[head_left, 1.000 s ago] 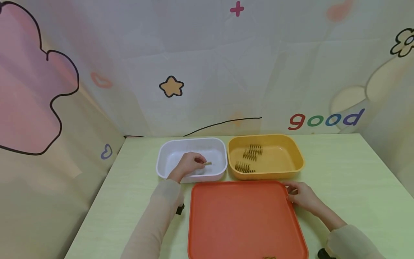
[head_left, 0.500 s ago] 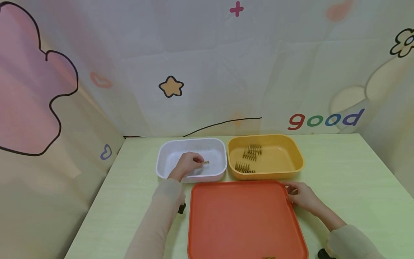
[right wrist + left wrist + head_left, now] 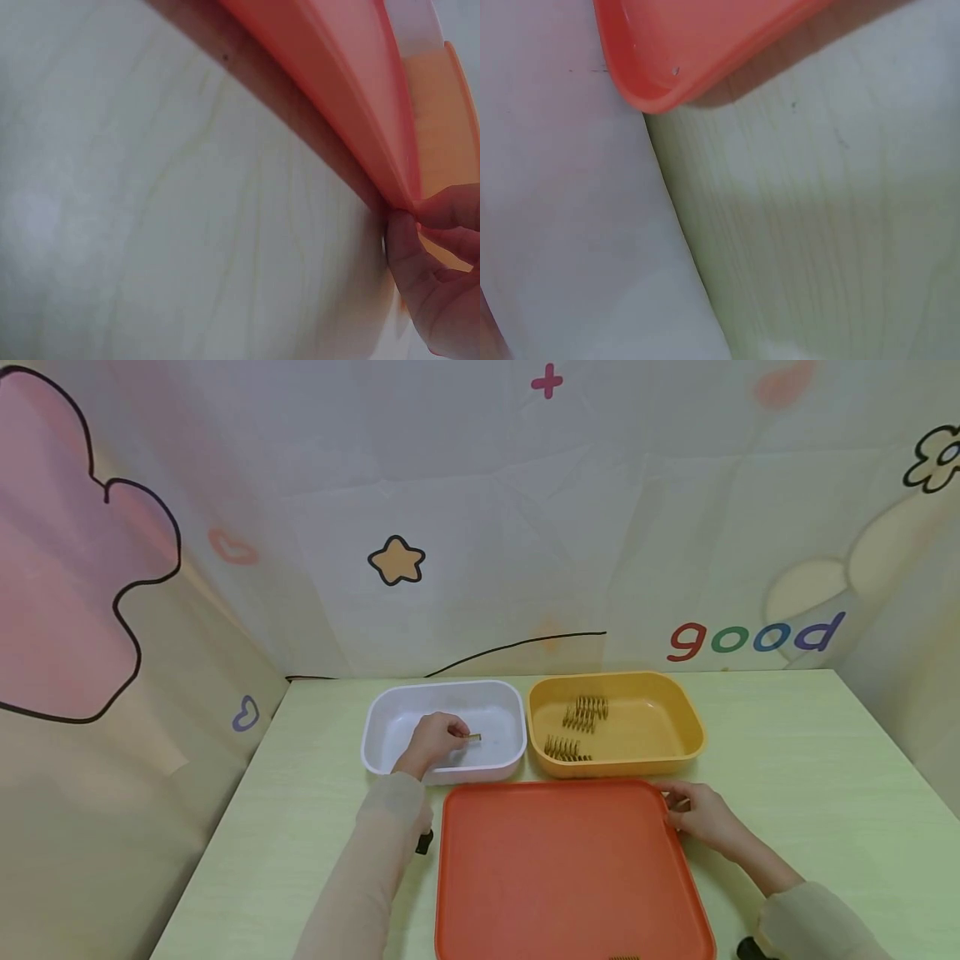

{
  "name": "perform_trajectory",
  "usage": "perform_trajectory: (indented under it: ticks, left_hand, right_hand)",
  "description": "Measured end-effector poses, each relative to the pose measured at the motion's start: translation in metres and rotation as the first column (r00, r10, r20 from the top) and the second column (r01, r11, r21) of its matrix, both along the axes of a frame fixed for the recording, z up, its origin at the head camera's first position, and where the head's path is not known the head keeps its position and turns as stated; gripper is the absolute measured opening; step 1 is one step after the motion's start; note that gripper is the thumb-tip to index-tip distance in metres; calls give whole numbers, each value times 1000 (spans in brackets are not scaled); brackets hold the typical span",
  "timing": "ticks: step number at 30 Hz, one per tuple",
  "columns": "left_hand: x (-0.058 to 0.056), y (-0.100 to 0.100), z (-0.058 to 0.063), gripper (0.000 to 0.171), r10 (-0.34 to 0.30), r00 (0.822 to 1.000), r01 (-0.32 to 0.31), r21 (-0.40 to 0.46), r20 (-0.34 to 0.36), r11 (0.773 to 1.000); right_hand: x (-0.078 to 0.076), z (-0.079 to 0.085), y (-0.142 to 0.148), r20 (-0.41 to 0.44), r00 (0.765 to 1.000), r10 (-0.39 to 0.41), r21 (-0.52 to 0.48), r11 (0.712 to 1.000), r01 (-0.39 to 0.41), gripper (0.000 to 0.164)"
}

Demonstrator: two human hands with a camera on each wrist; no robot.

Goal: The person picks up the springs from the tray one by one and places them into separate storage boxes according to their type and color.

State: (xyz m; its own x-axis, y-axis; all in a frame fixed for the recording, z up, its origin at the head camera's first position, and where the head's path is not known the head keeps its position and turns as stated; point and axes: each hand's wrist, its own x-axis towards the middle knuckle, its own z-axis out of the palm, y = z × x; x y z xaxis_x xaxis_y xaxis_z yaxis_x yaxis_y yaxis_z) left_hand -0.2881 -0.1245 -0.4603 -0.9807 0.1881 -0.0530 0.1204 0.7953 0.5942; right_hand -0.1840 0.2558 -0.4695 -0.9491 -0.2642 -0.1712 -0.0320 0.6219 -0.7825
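My left hand [image 3: 433,742] reaches into the white bin [image 3: 390,718], and its fingertips pinch a small brass-coloured coil spring [image 3: 474,737]. Part of that spring is covered by the fingers. My right hand [image 3: 703,817] grips the far right corner of the red tray [image 3: 555,868]. In the right wrist view, thumb and fingers pinch the tray's rim [image 3: 375,142]. Only the table and a corner of the red tray [image 3: 667,82] show in the left wrist view, with the left hand's fingers out of sight there.
Right of the white bin, a yellow bin [image 3: 652,735] holds several coil springs [image 3: 581,718]. Another spring [image 3: 624,957] lies on the red tray at the frame's bottom edge. A printed cloth backdrop [image 3: 480,527] rises behind the pale green table [image 3: 810,760].
My left hand has shifted slightly to the left inside the white bin, and the pinched spring has moved with it. The right hand and the red tray stay where they were.
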Motion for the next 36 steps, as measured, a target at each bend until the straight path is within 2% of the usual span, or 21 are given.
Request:
perform_trajectory:
  ticks: [8,20,30,36]
  left_hand:
    - [-5,-5,-6,9,33,999,-33,13,31,999]
    - [-3,-7,-5,7,64,997,-62,-54,40,997]
    - [-3,-6,-2,16,76,995,-69,-91,72,994]
    - [-4,-8,-3,15,51,998,-47,-87,41,995]
  right_hand:
    - [0,-3,1,2,1000,5,3,1000,-5,44]
    - [-1,-3,1,-3,1000,4,11,1000,-4,44]
    - [-3,-6,2,-6,1000,0,12,1000,0,44]
    - [-3,-7,3,-14,1000,6,15,1000,-6,42]
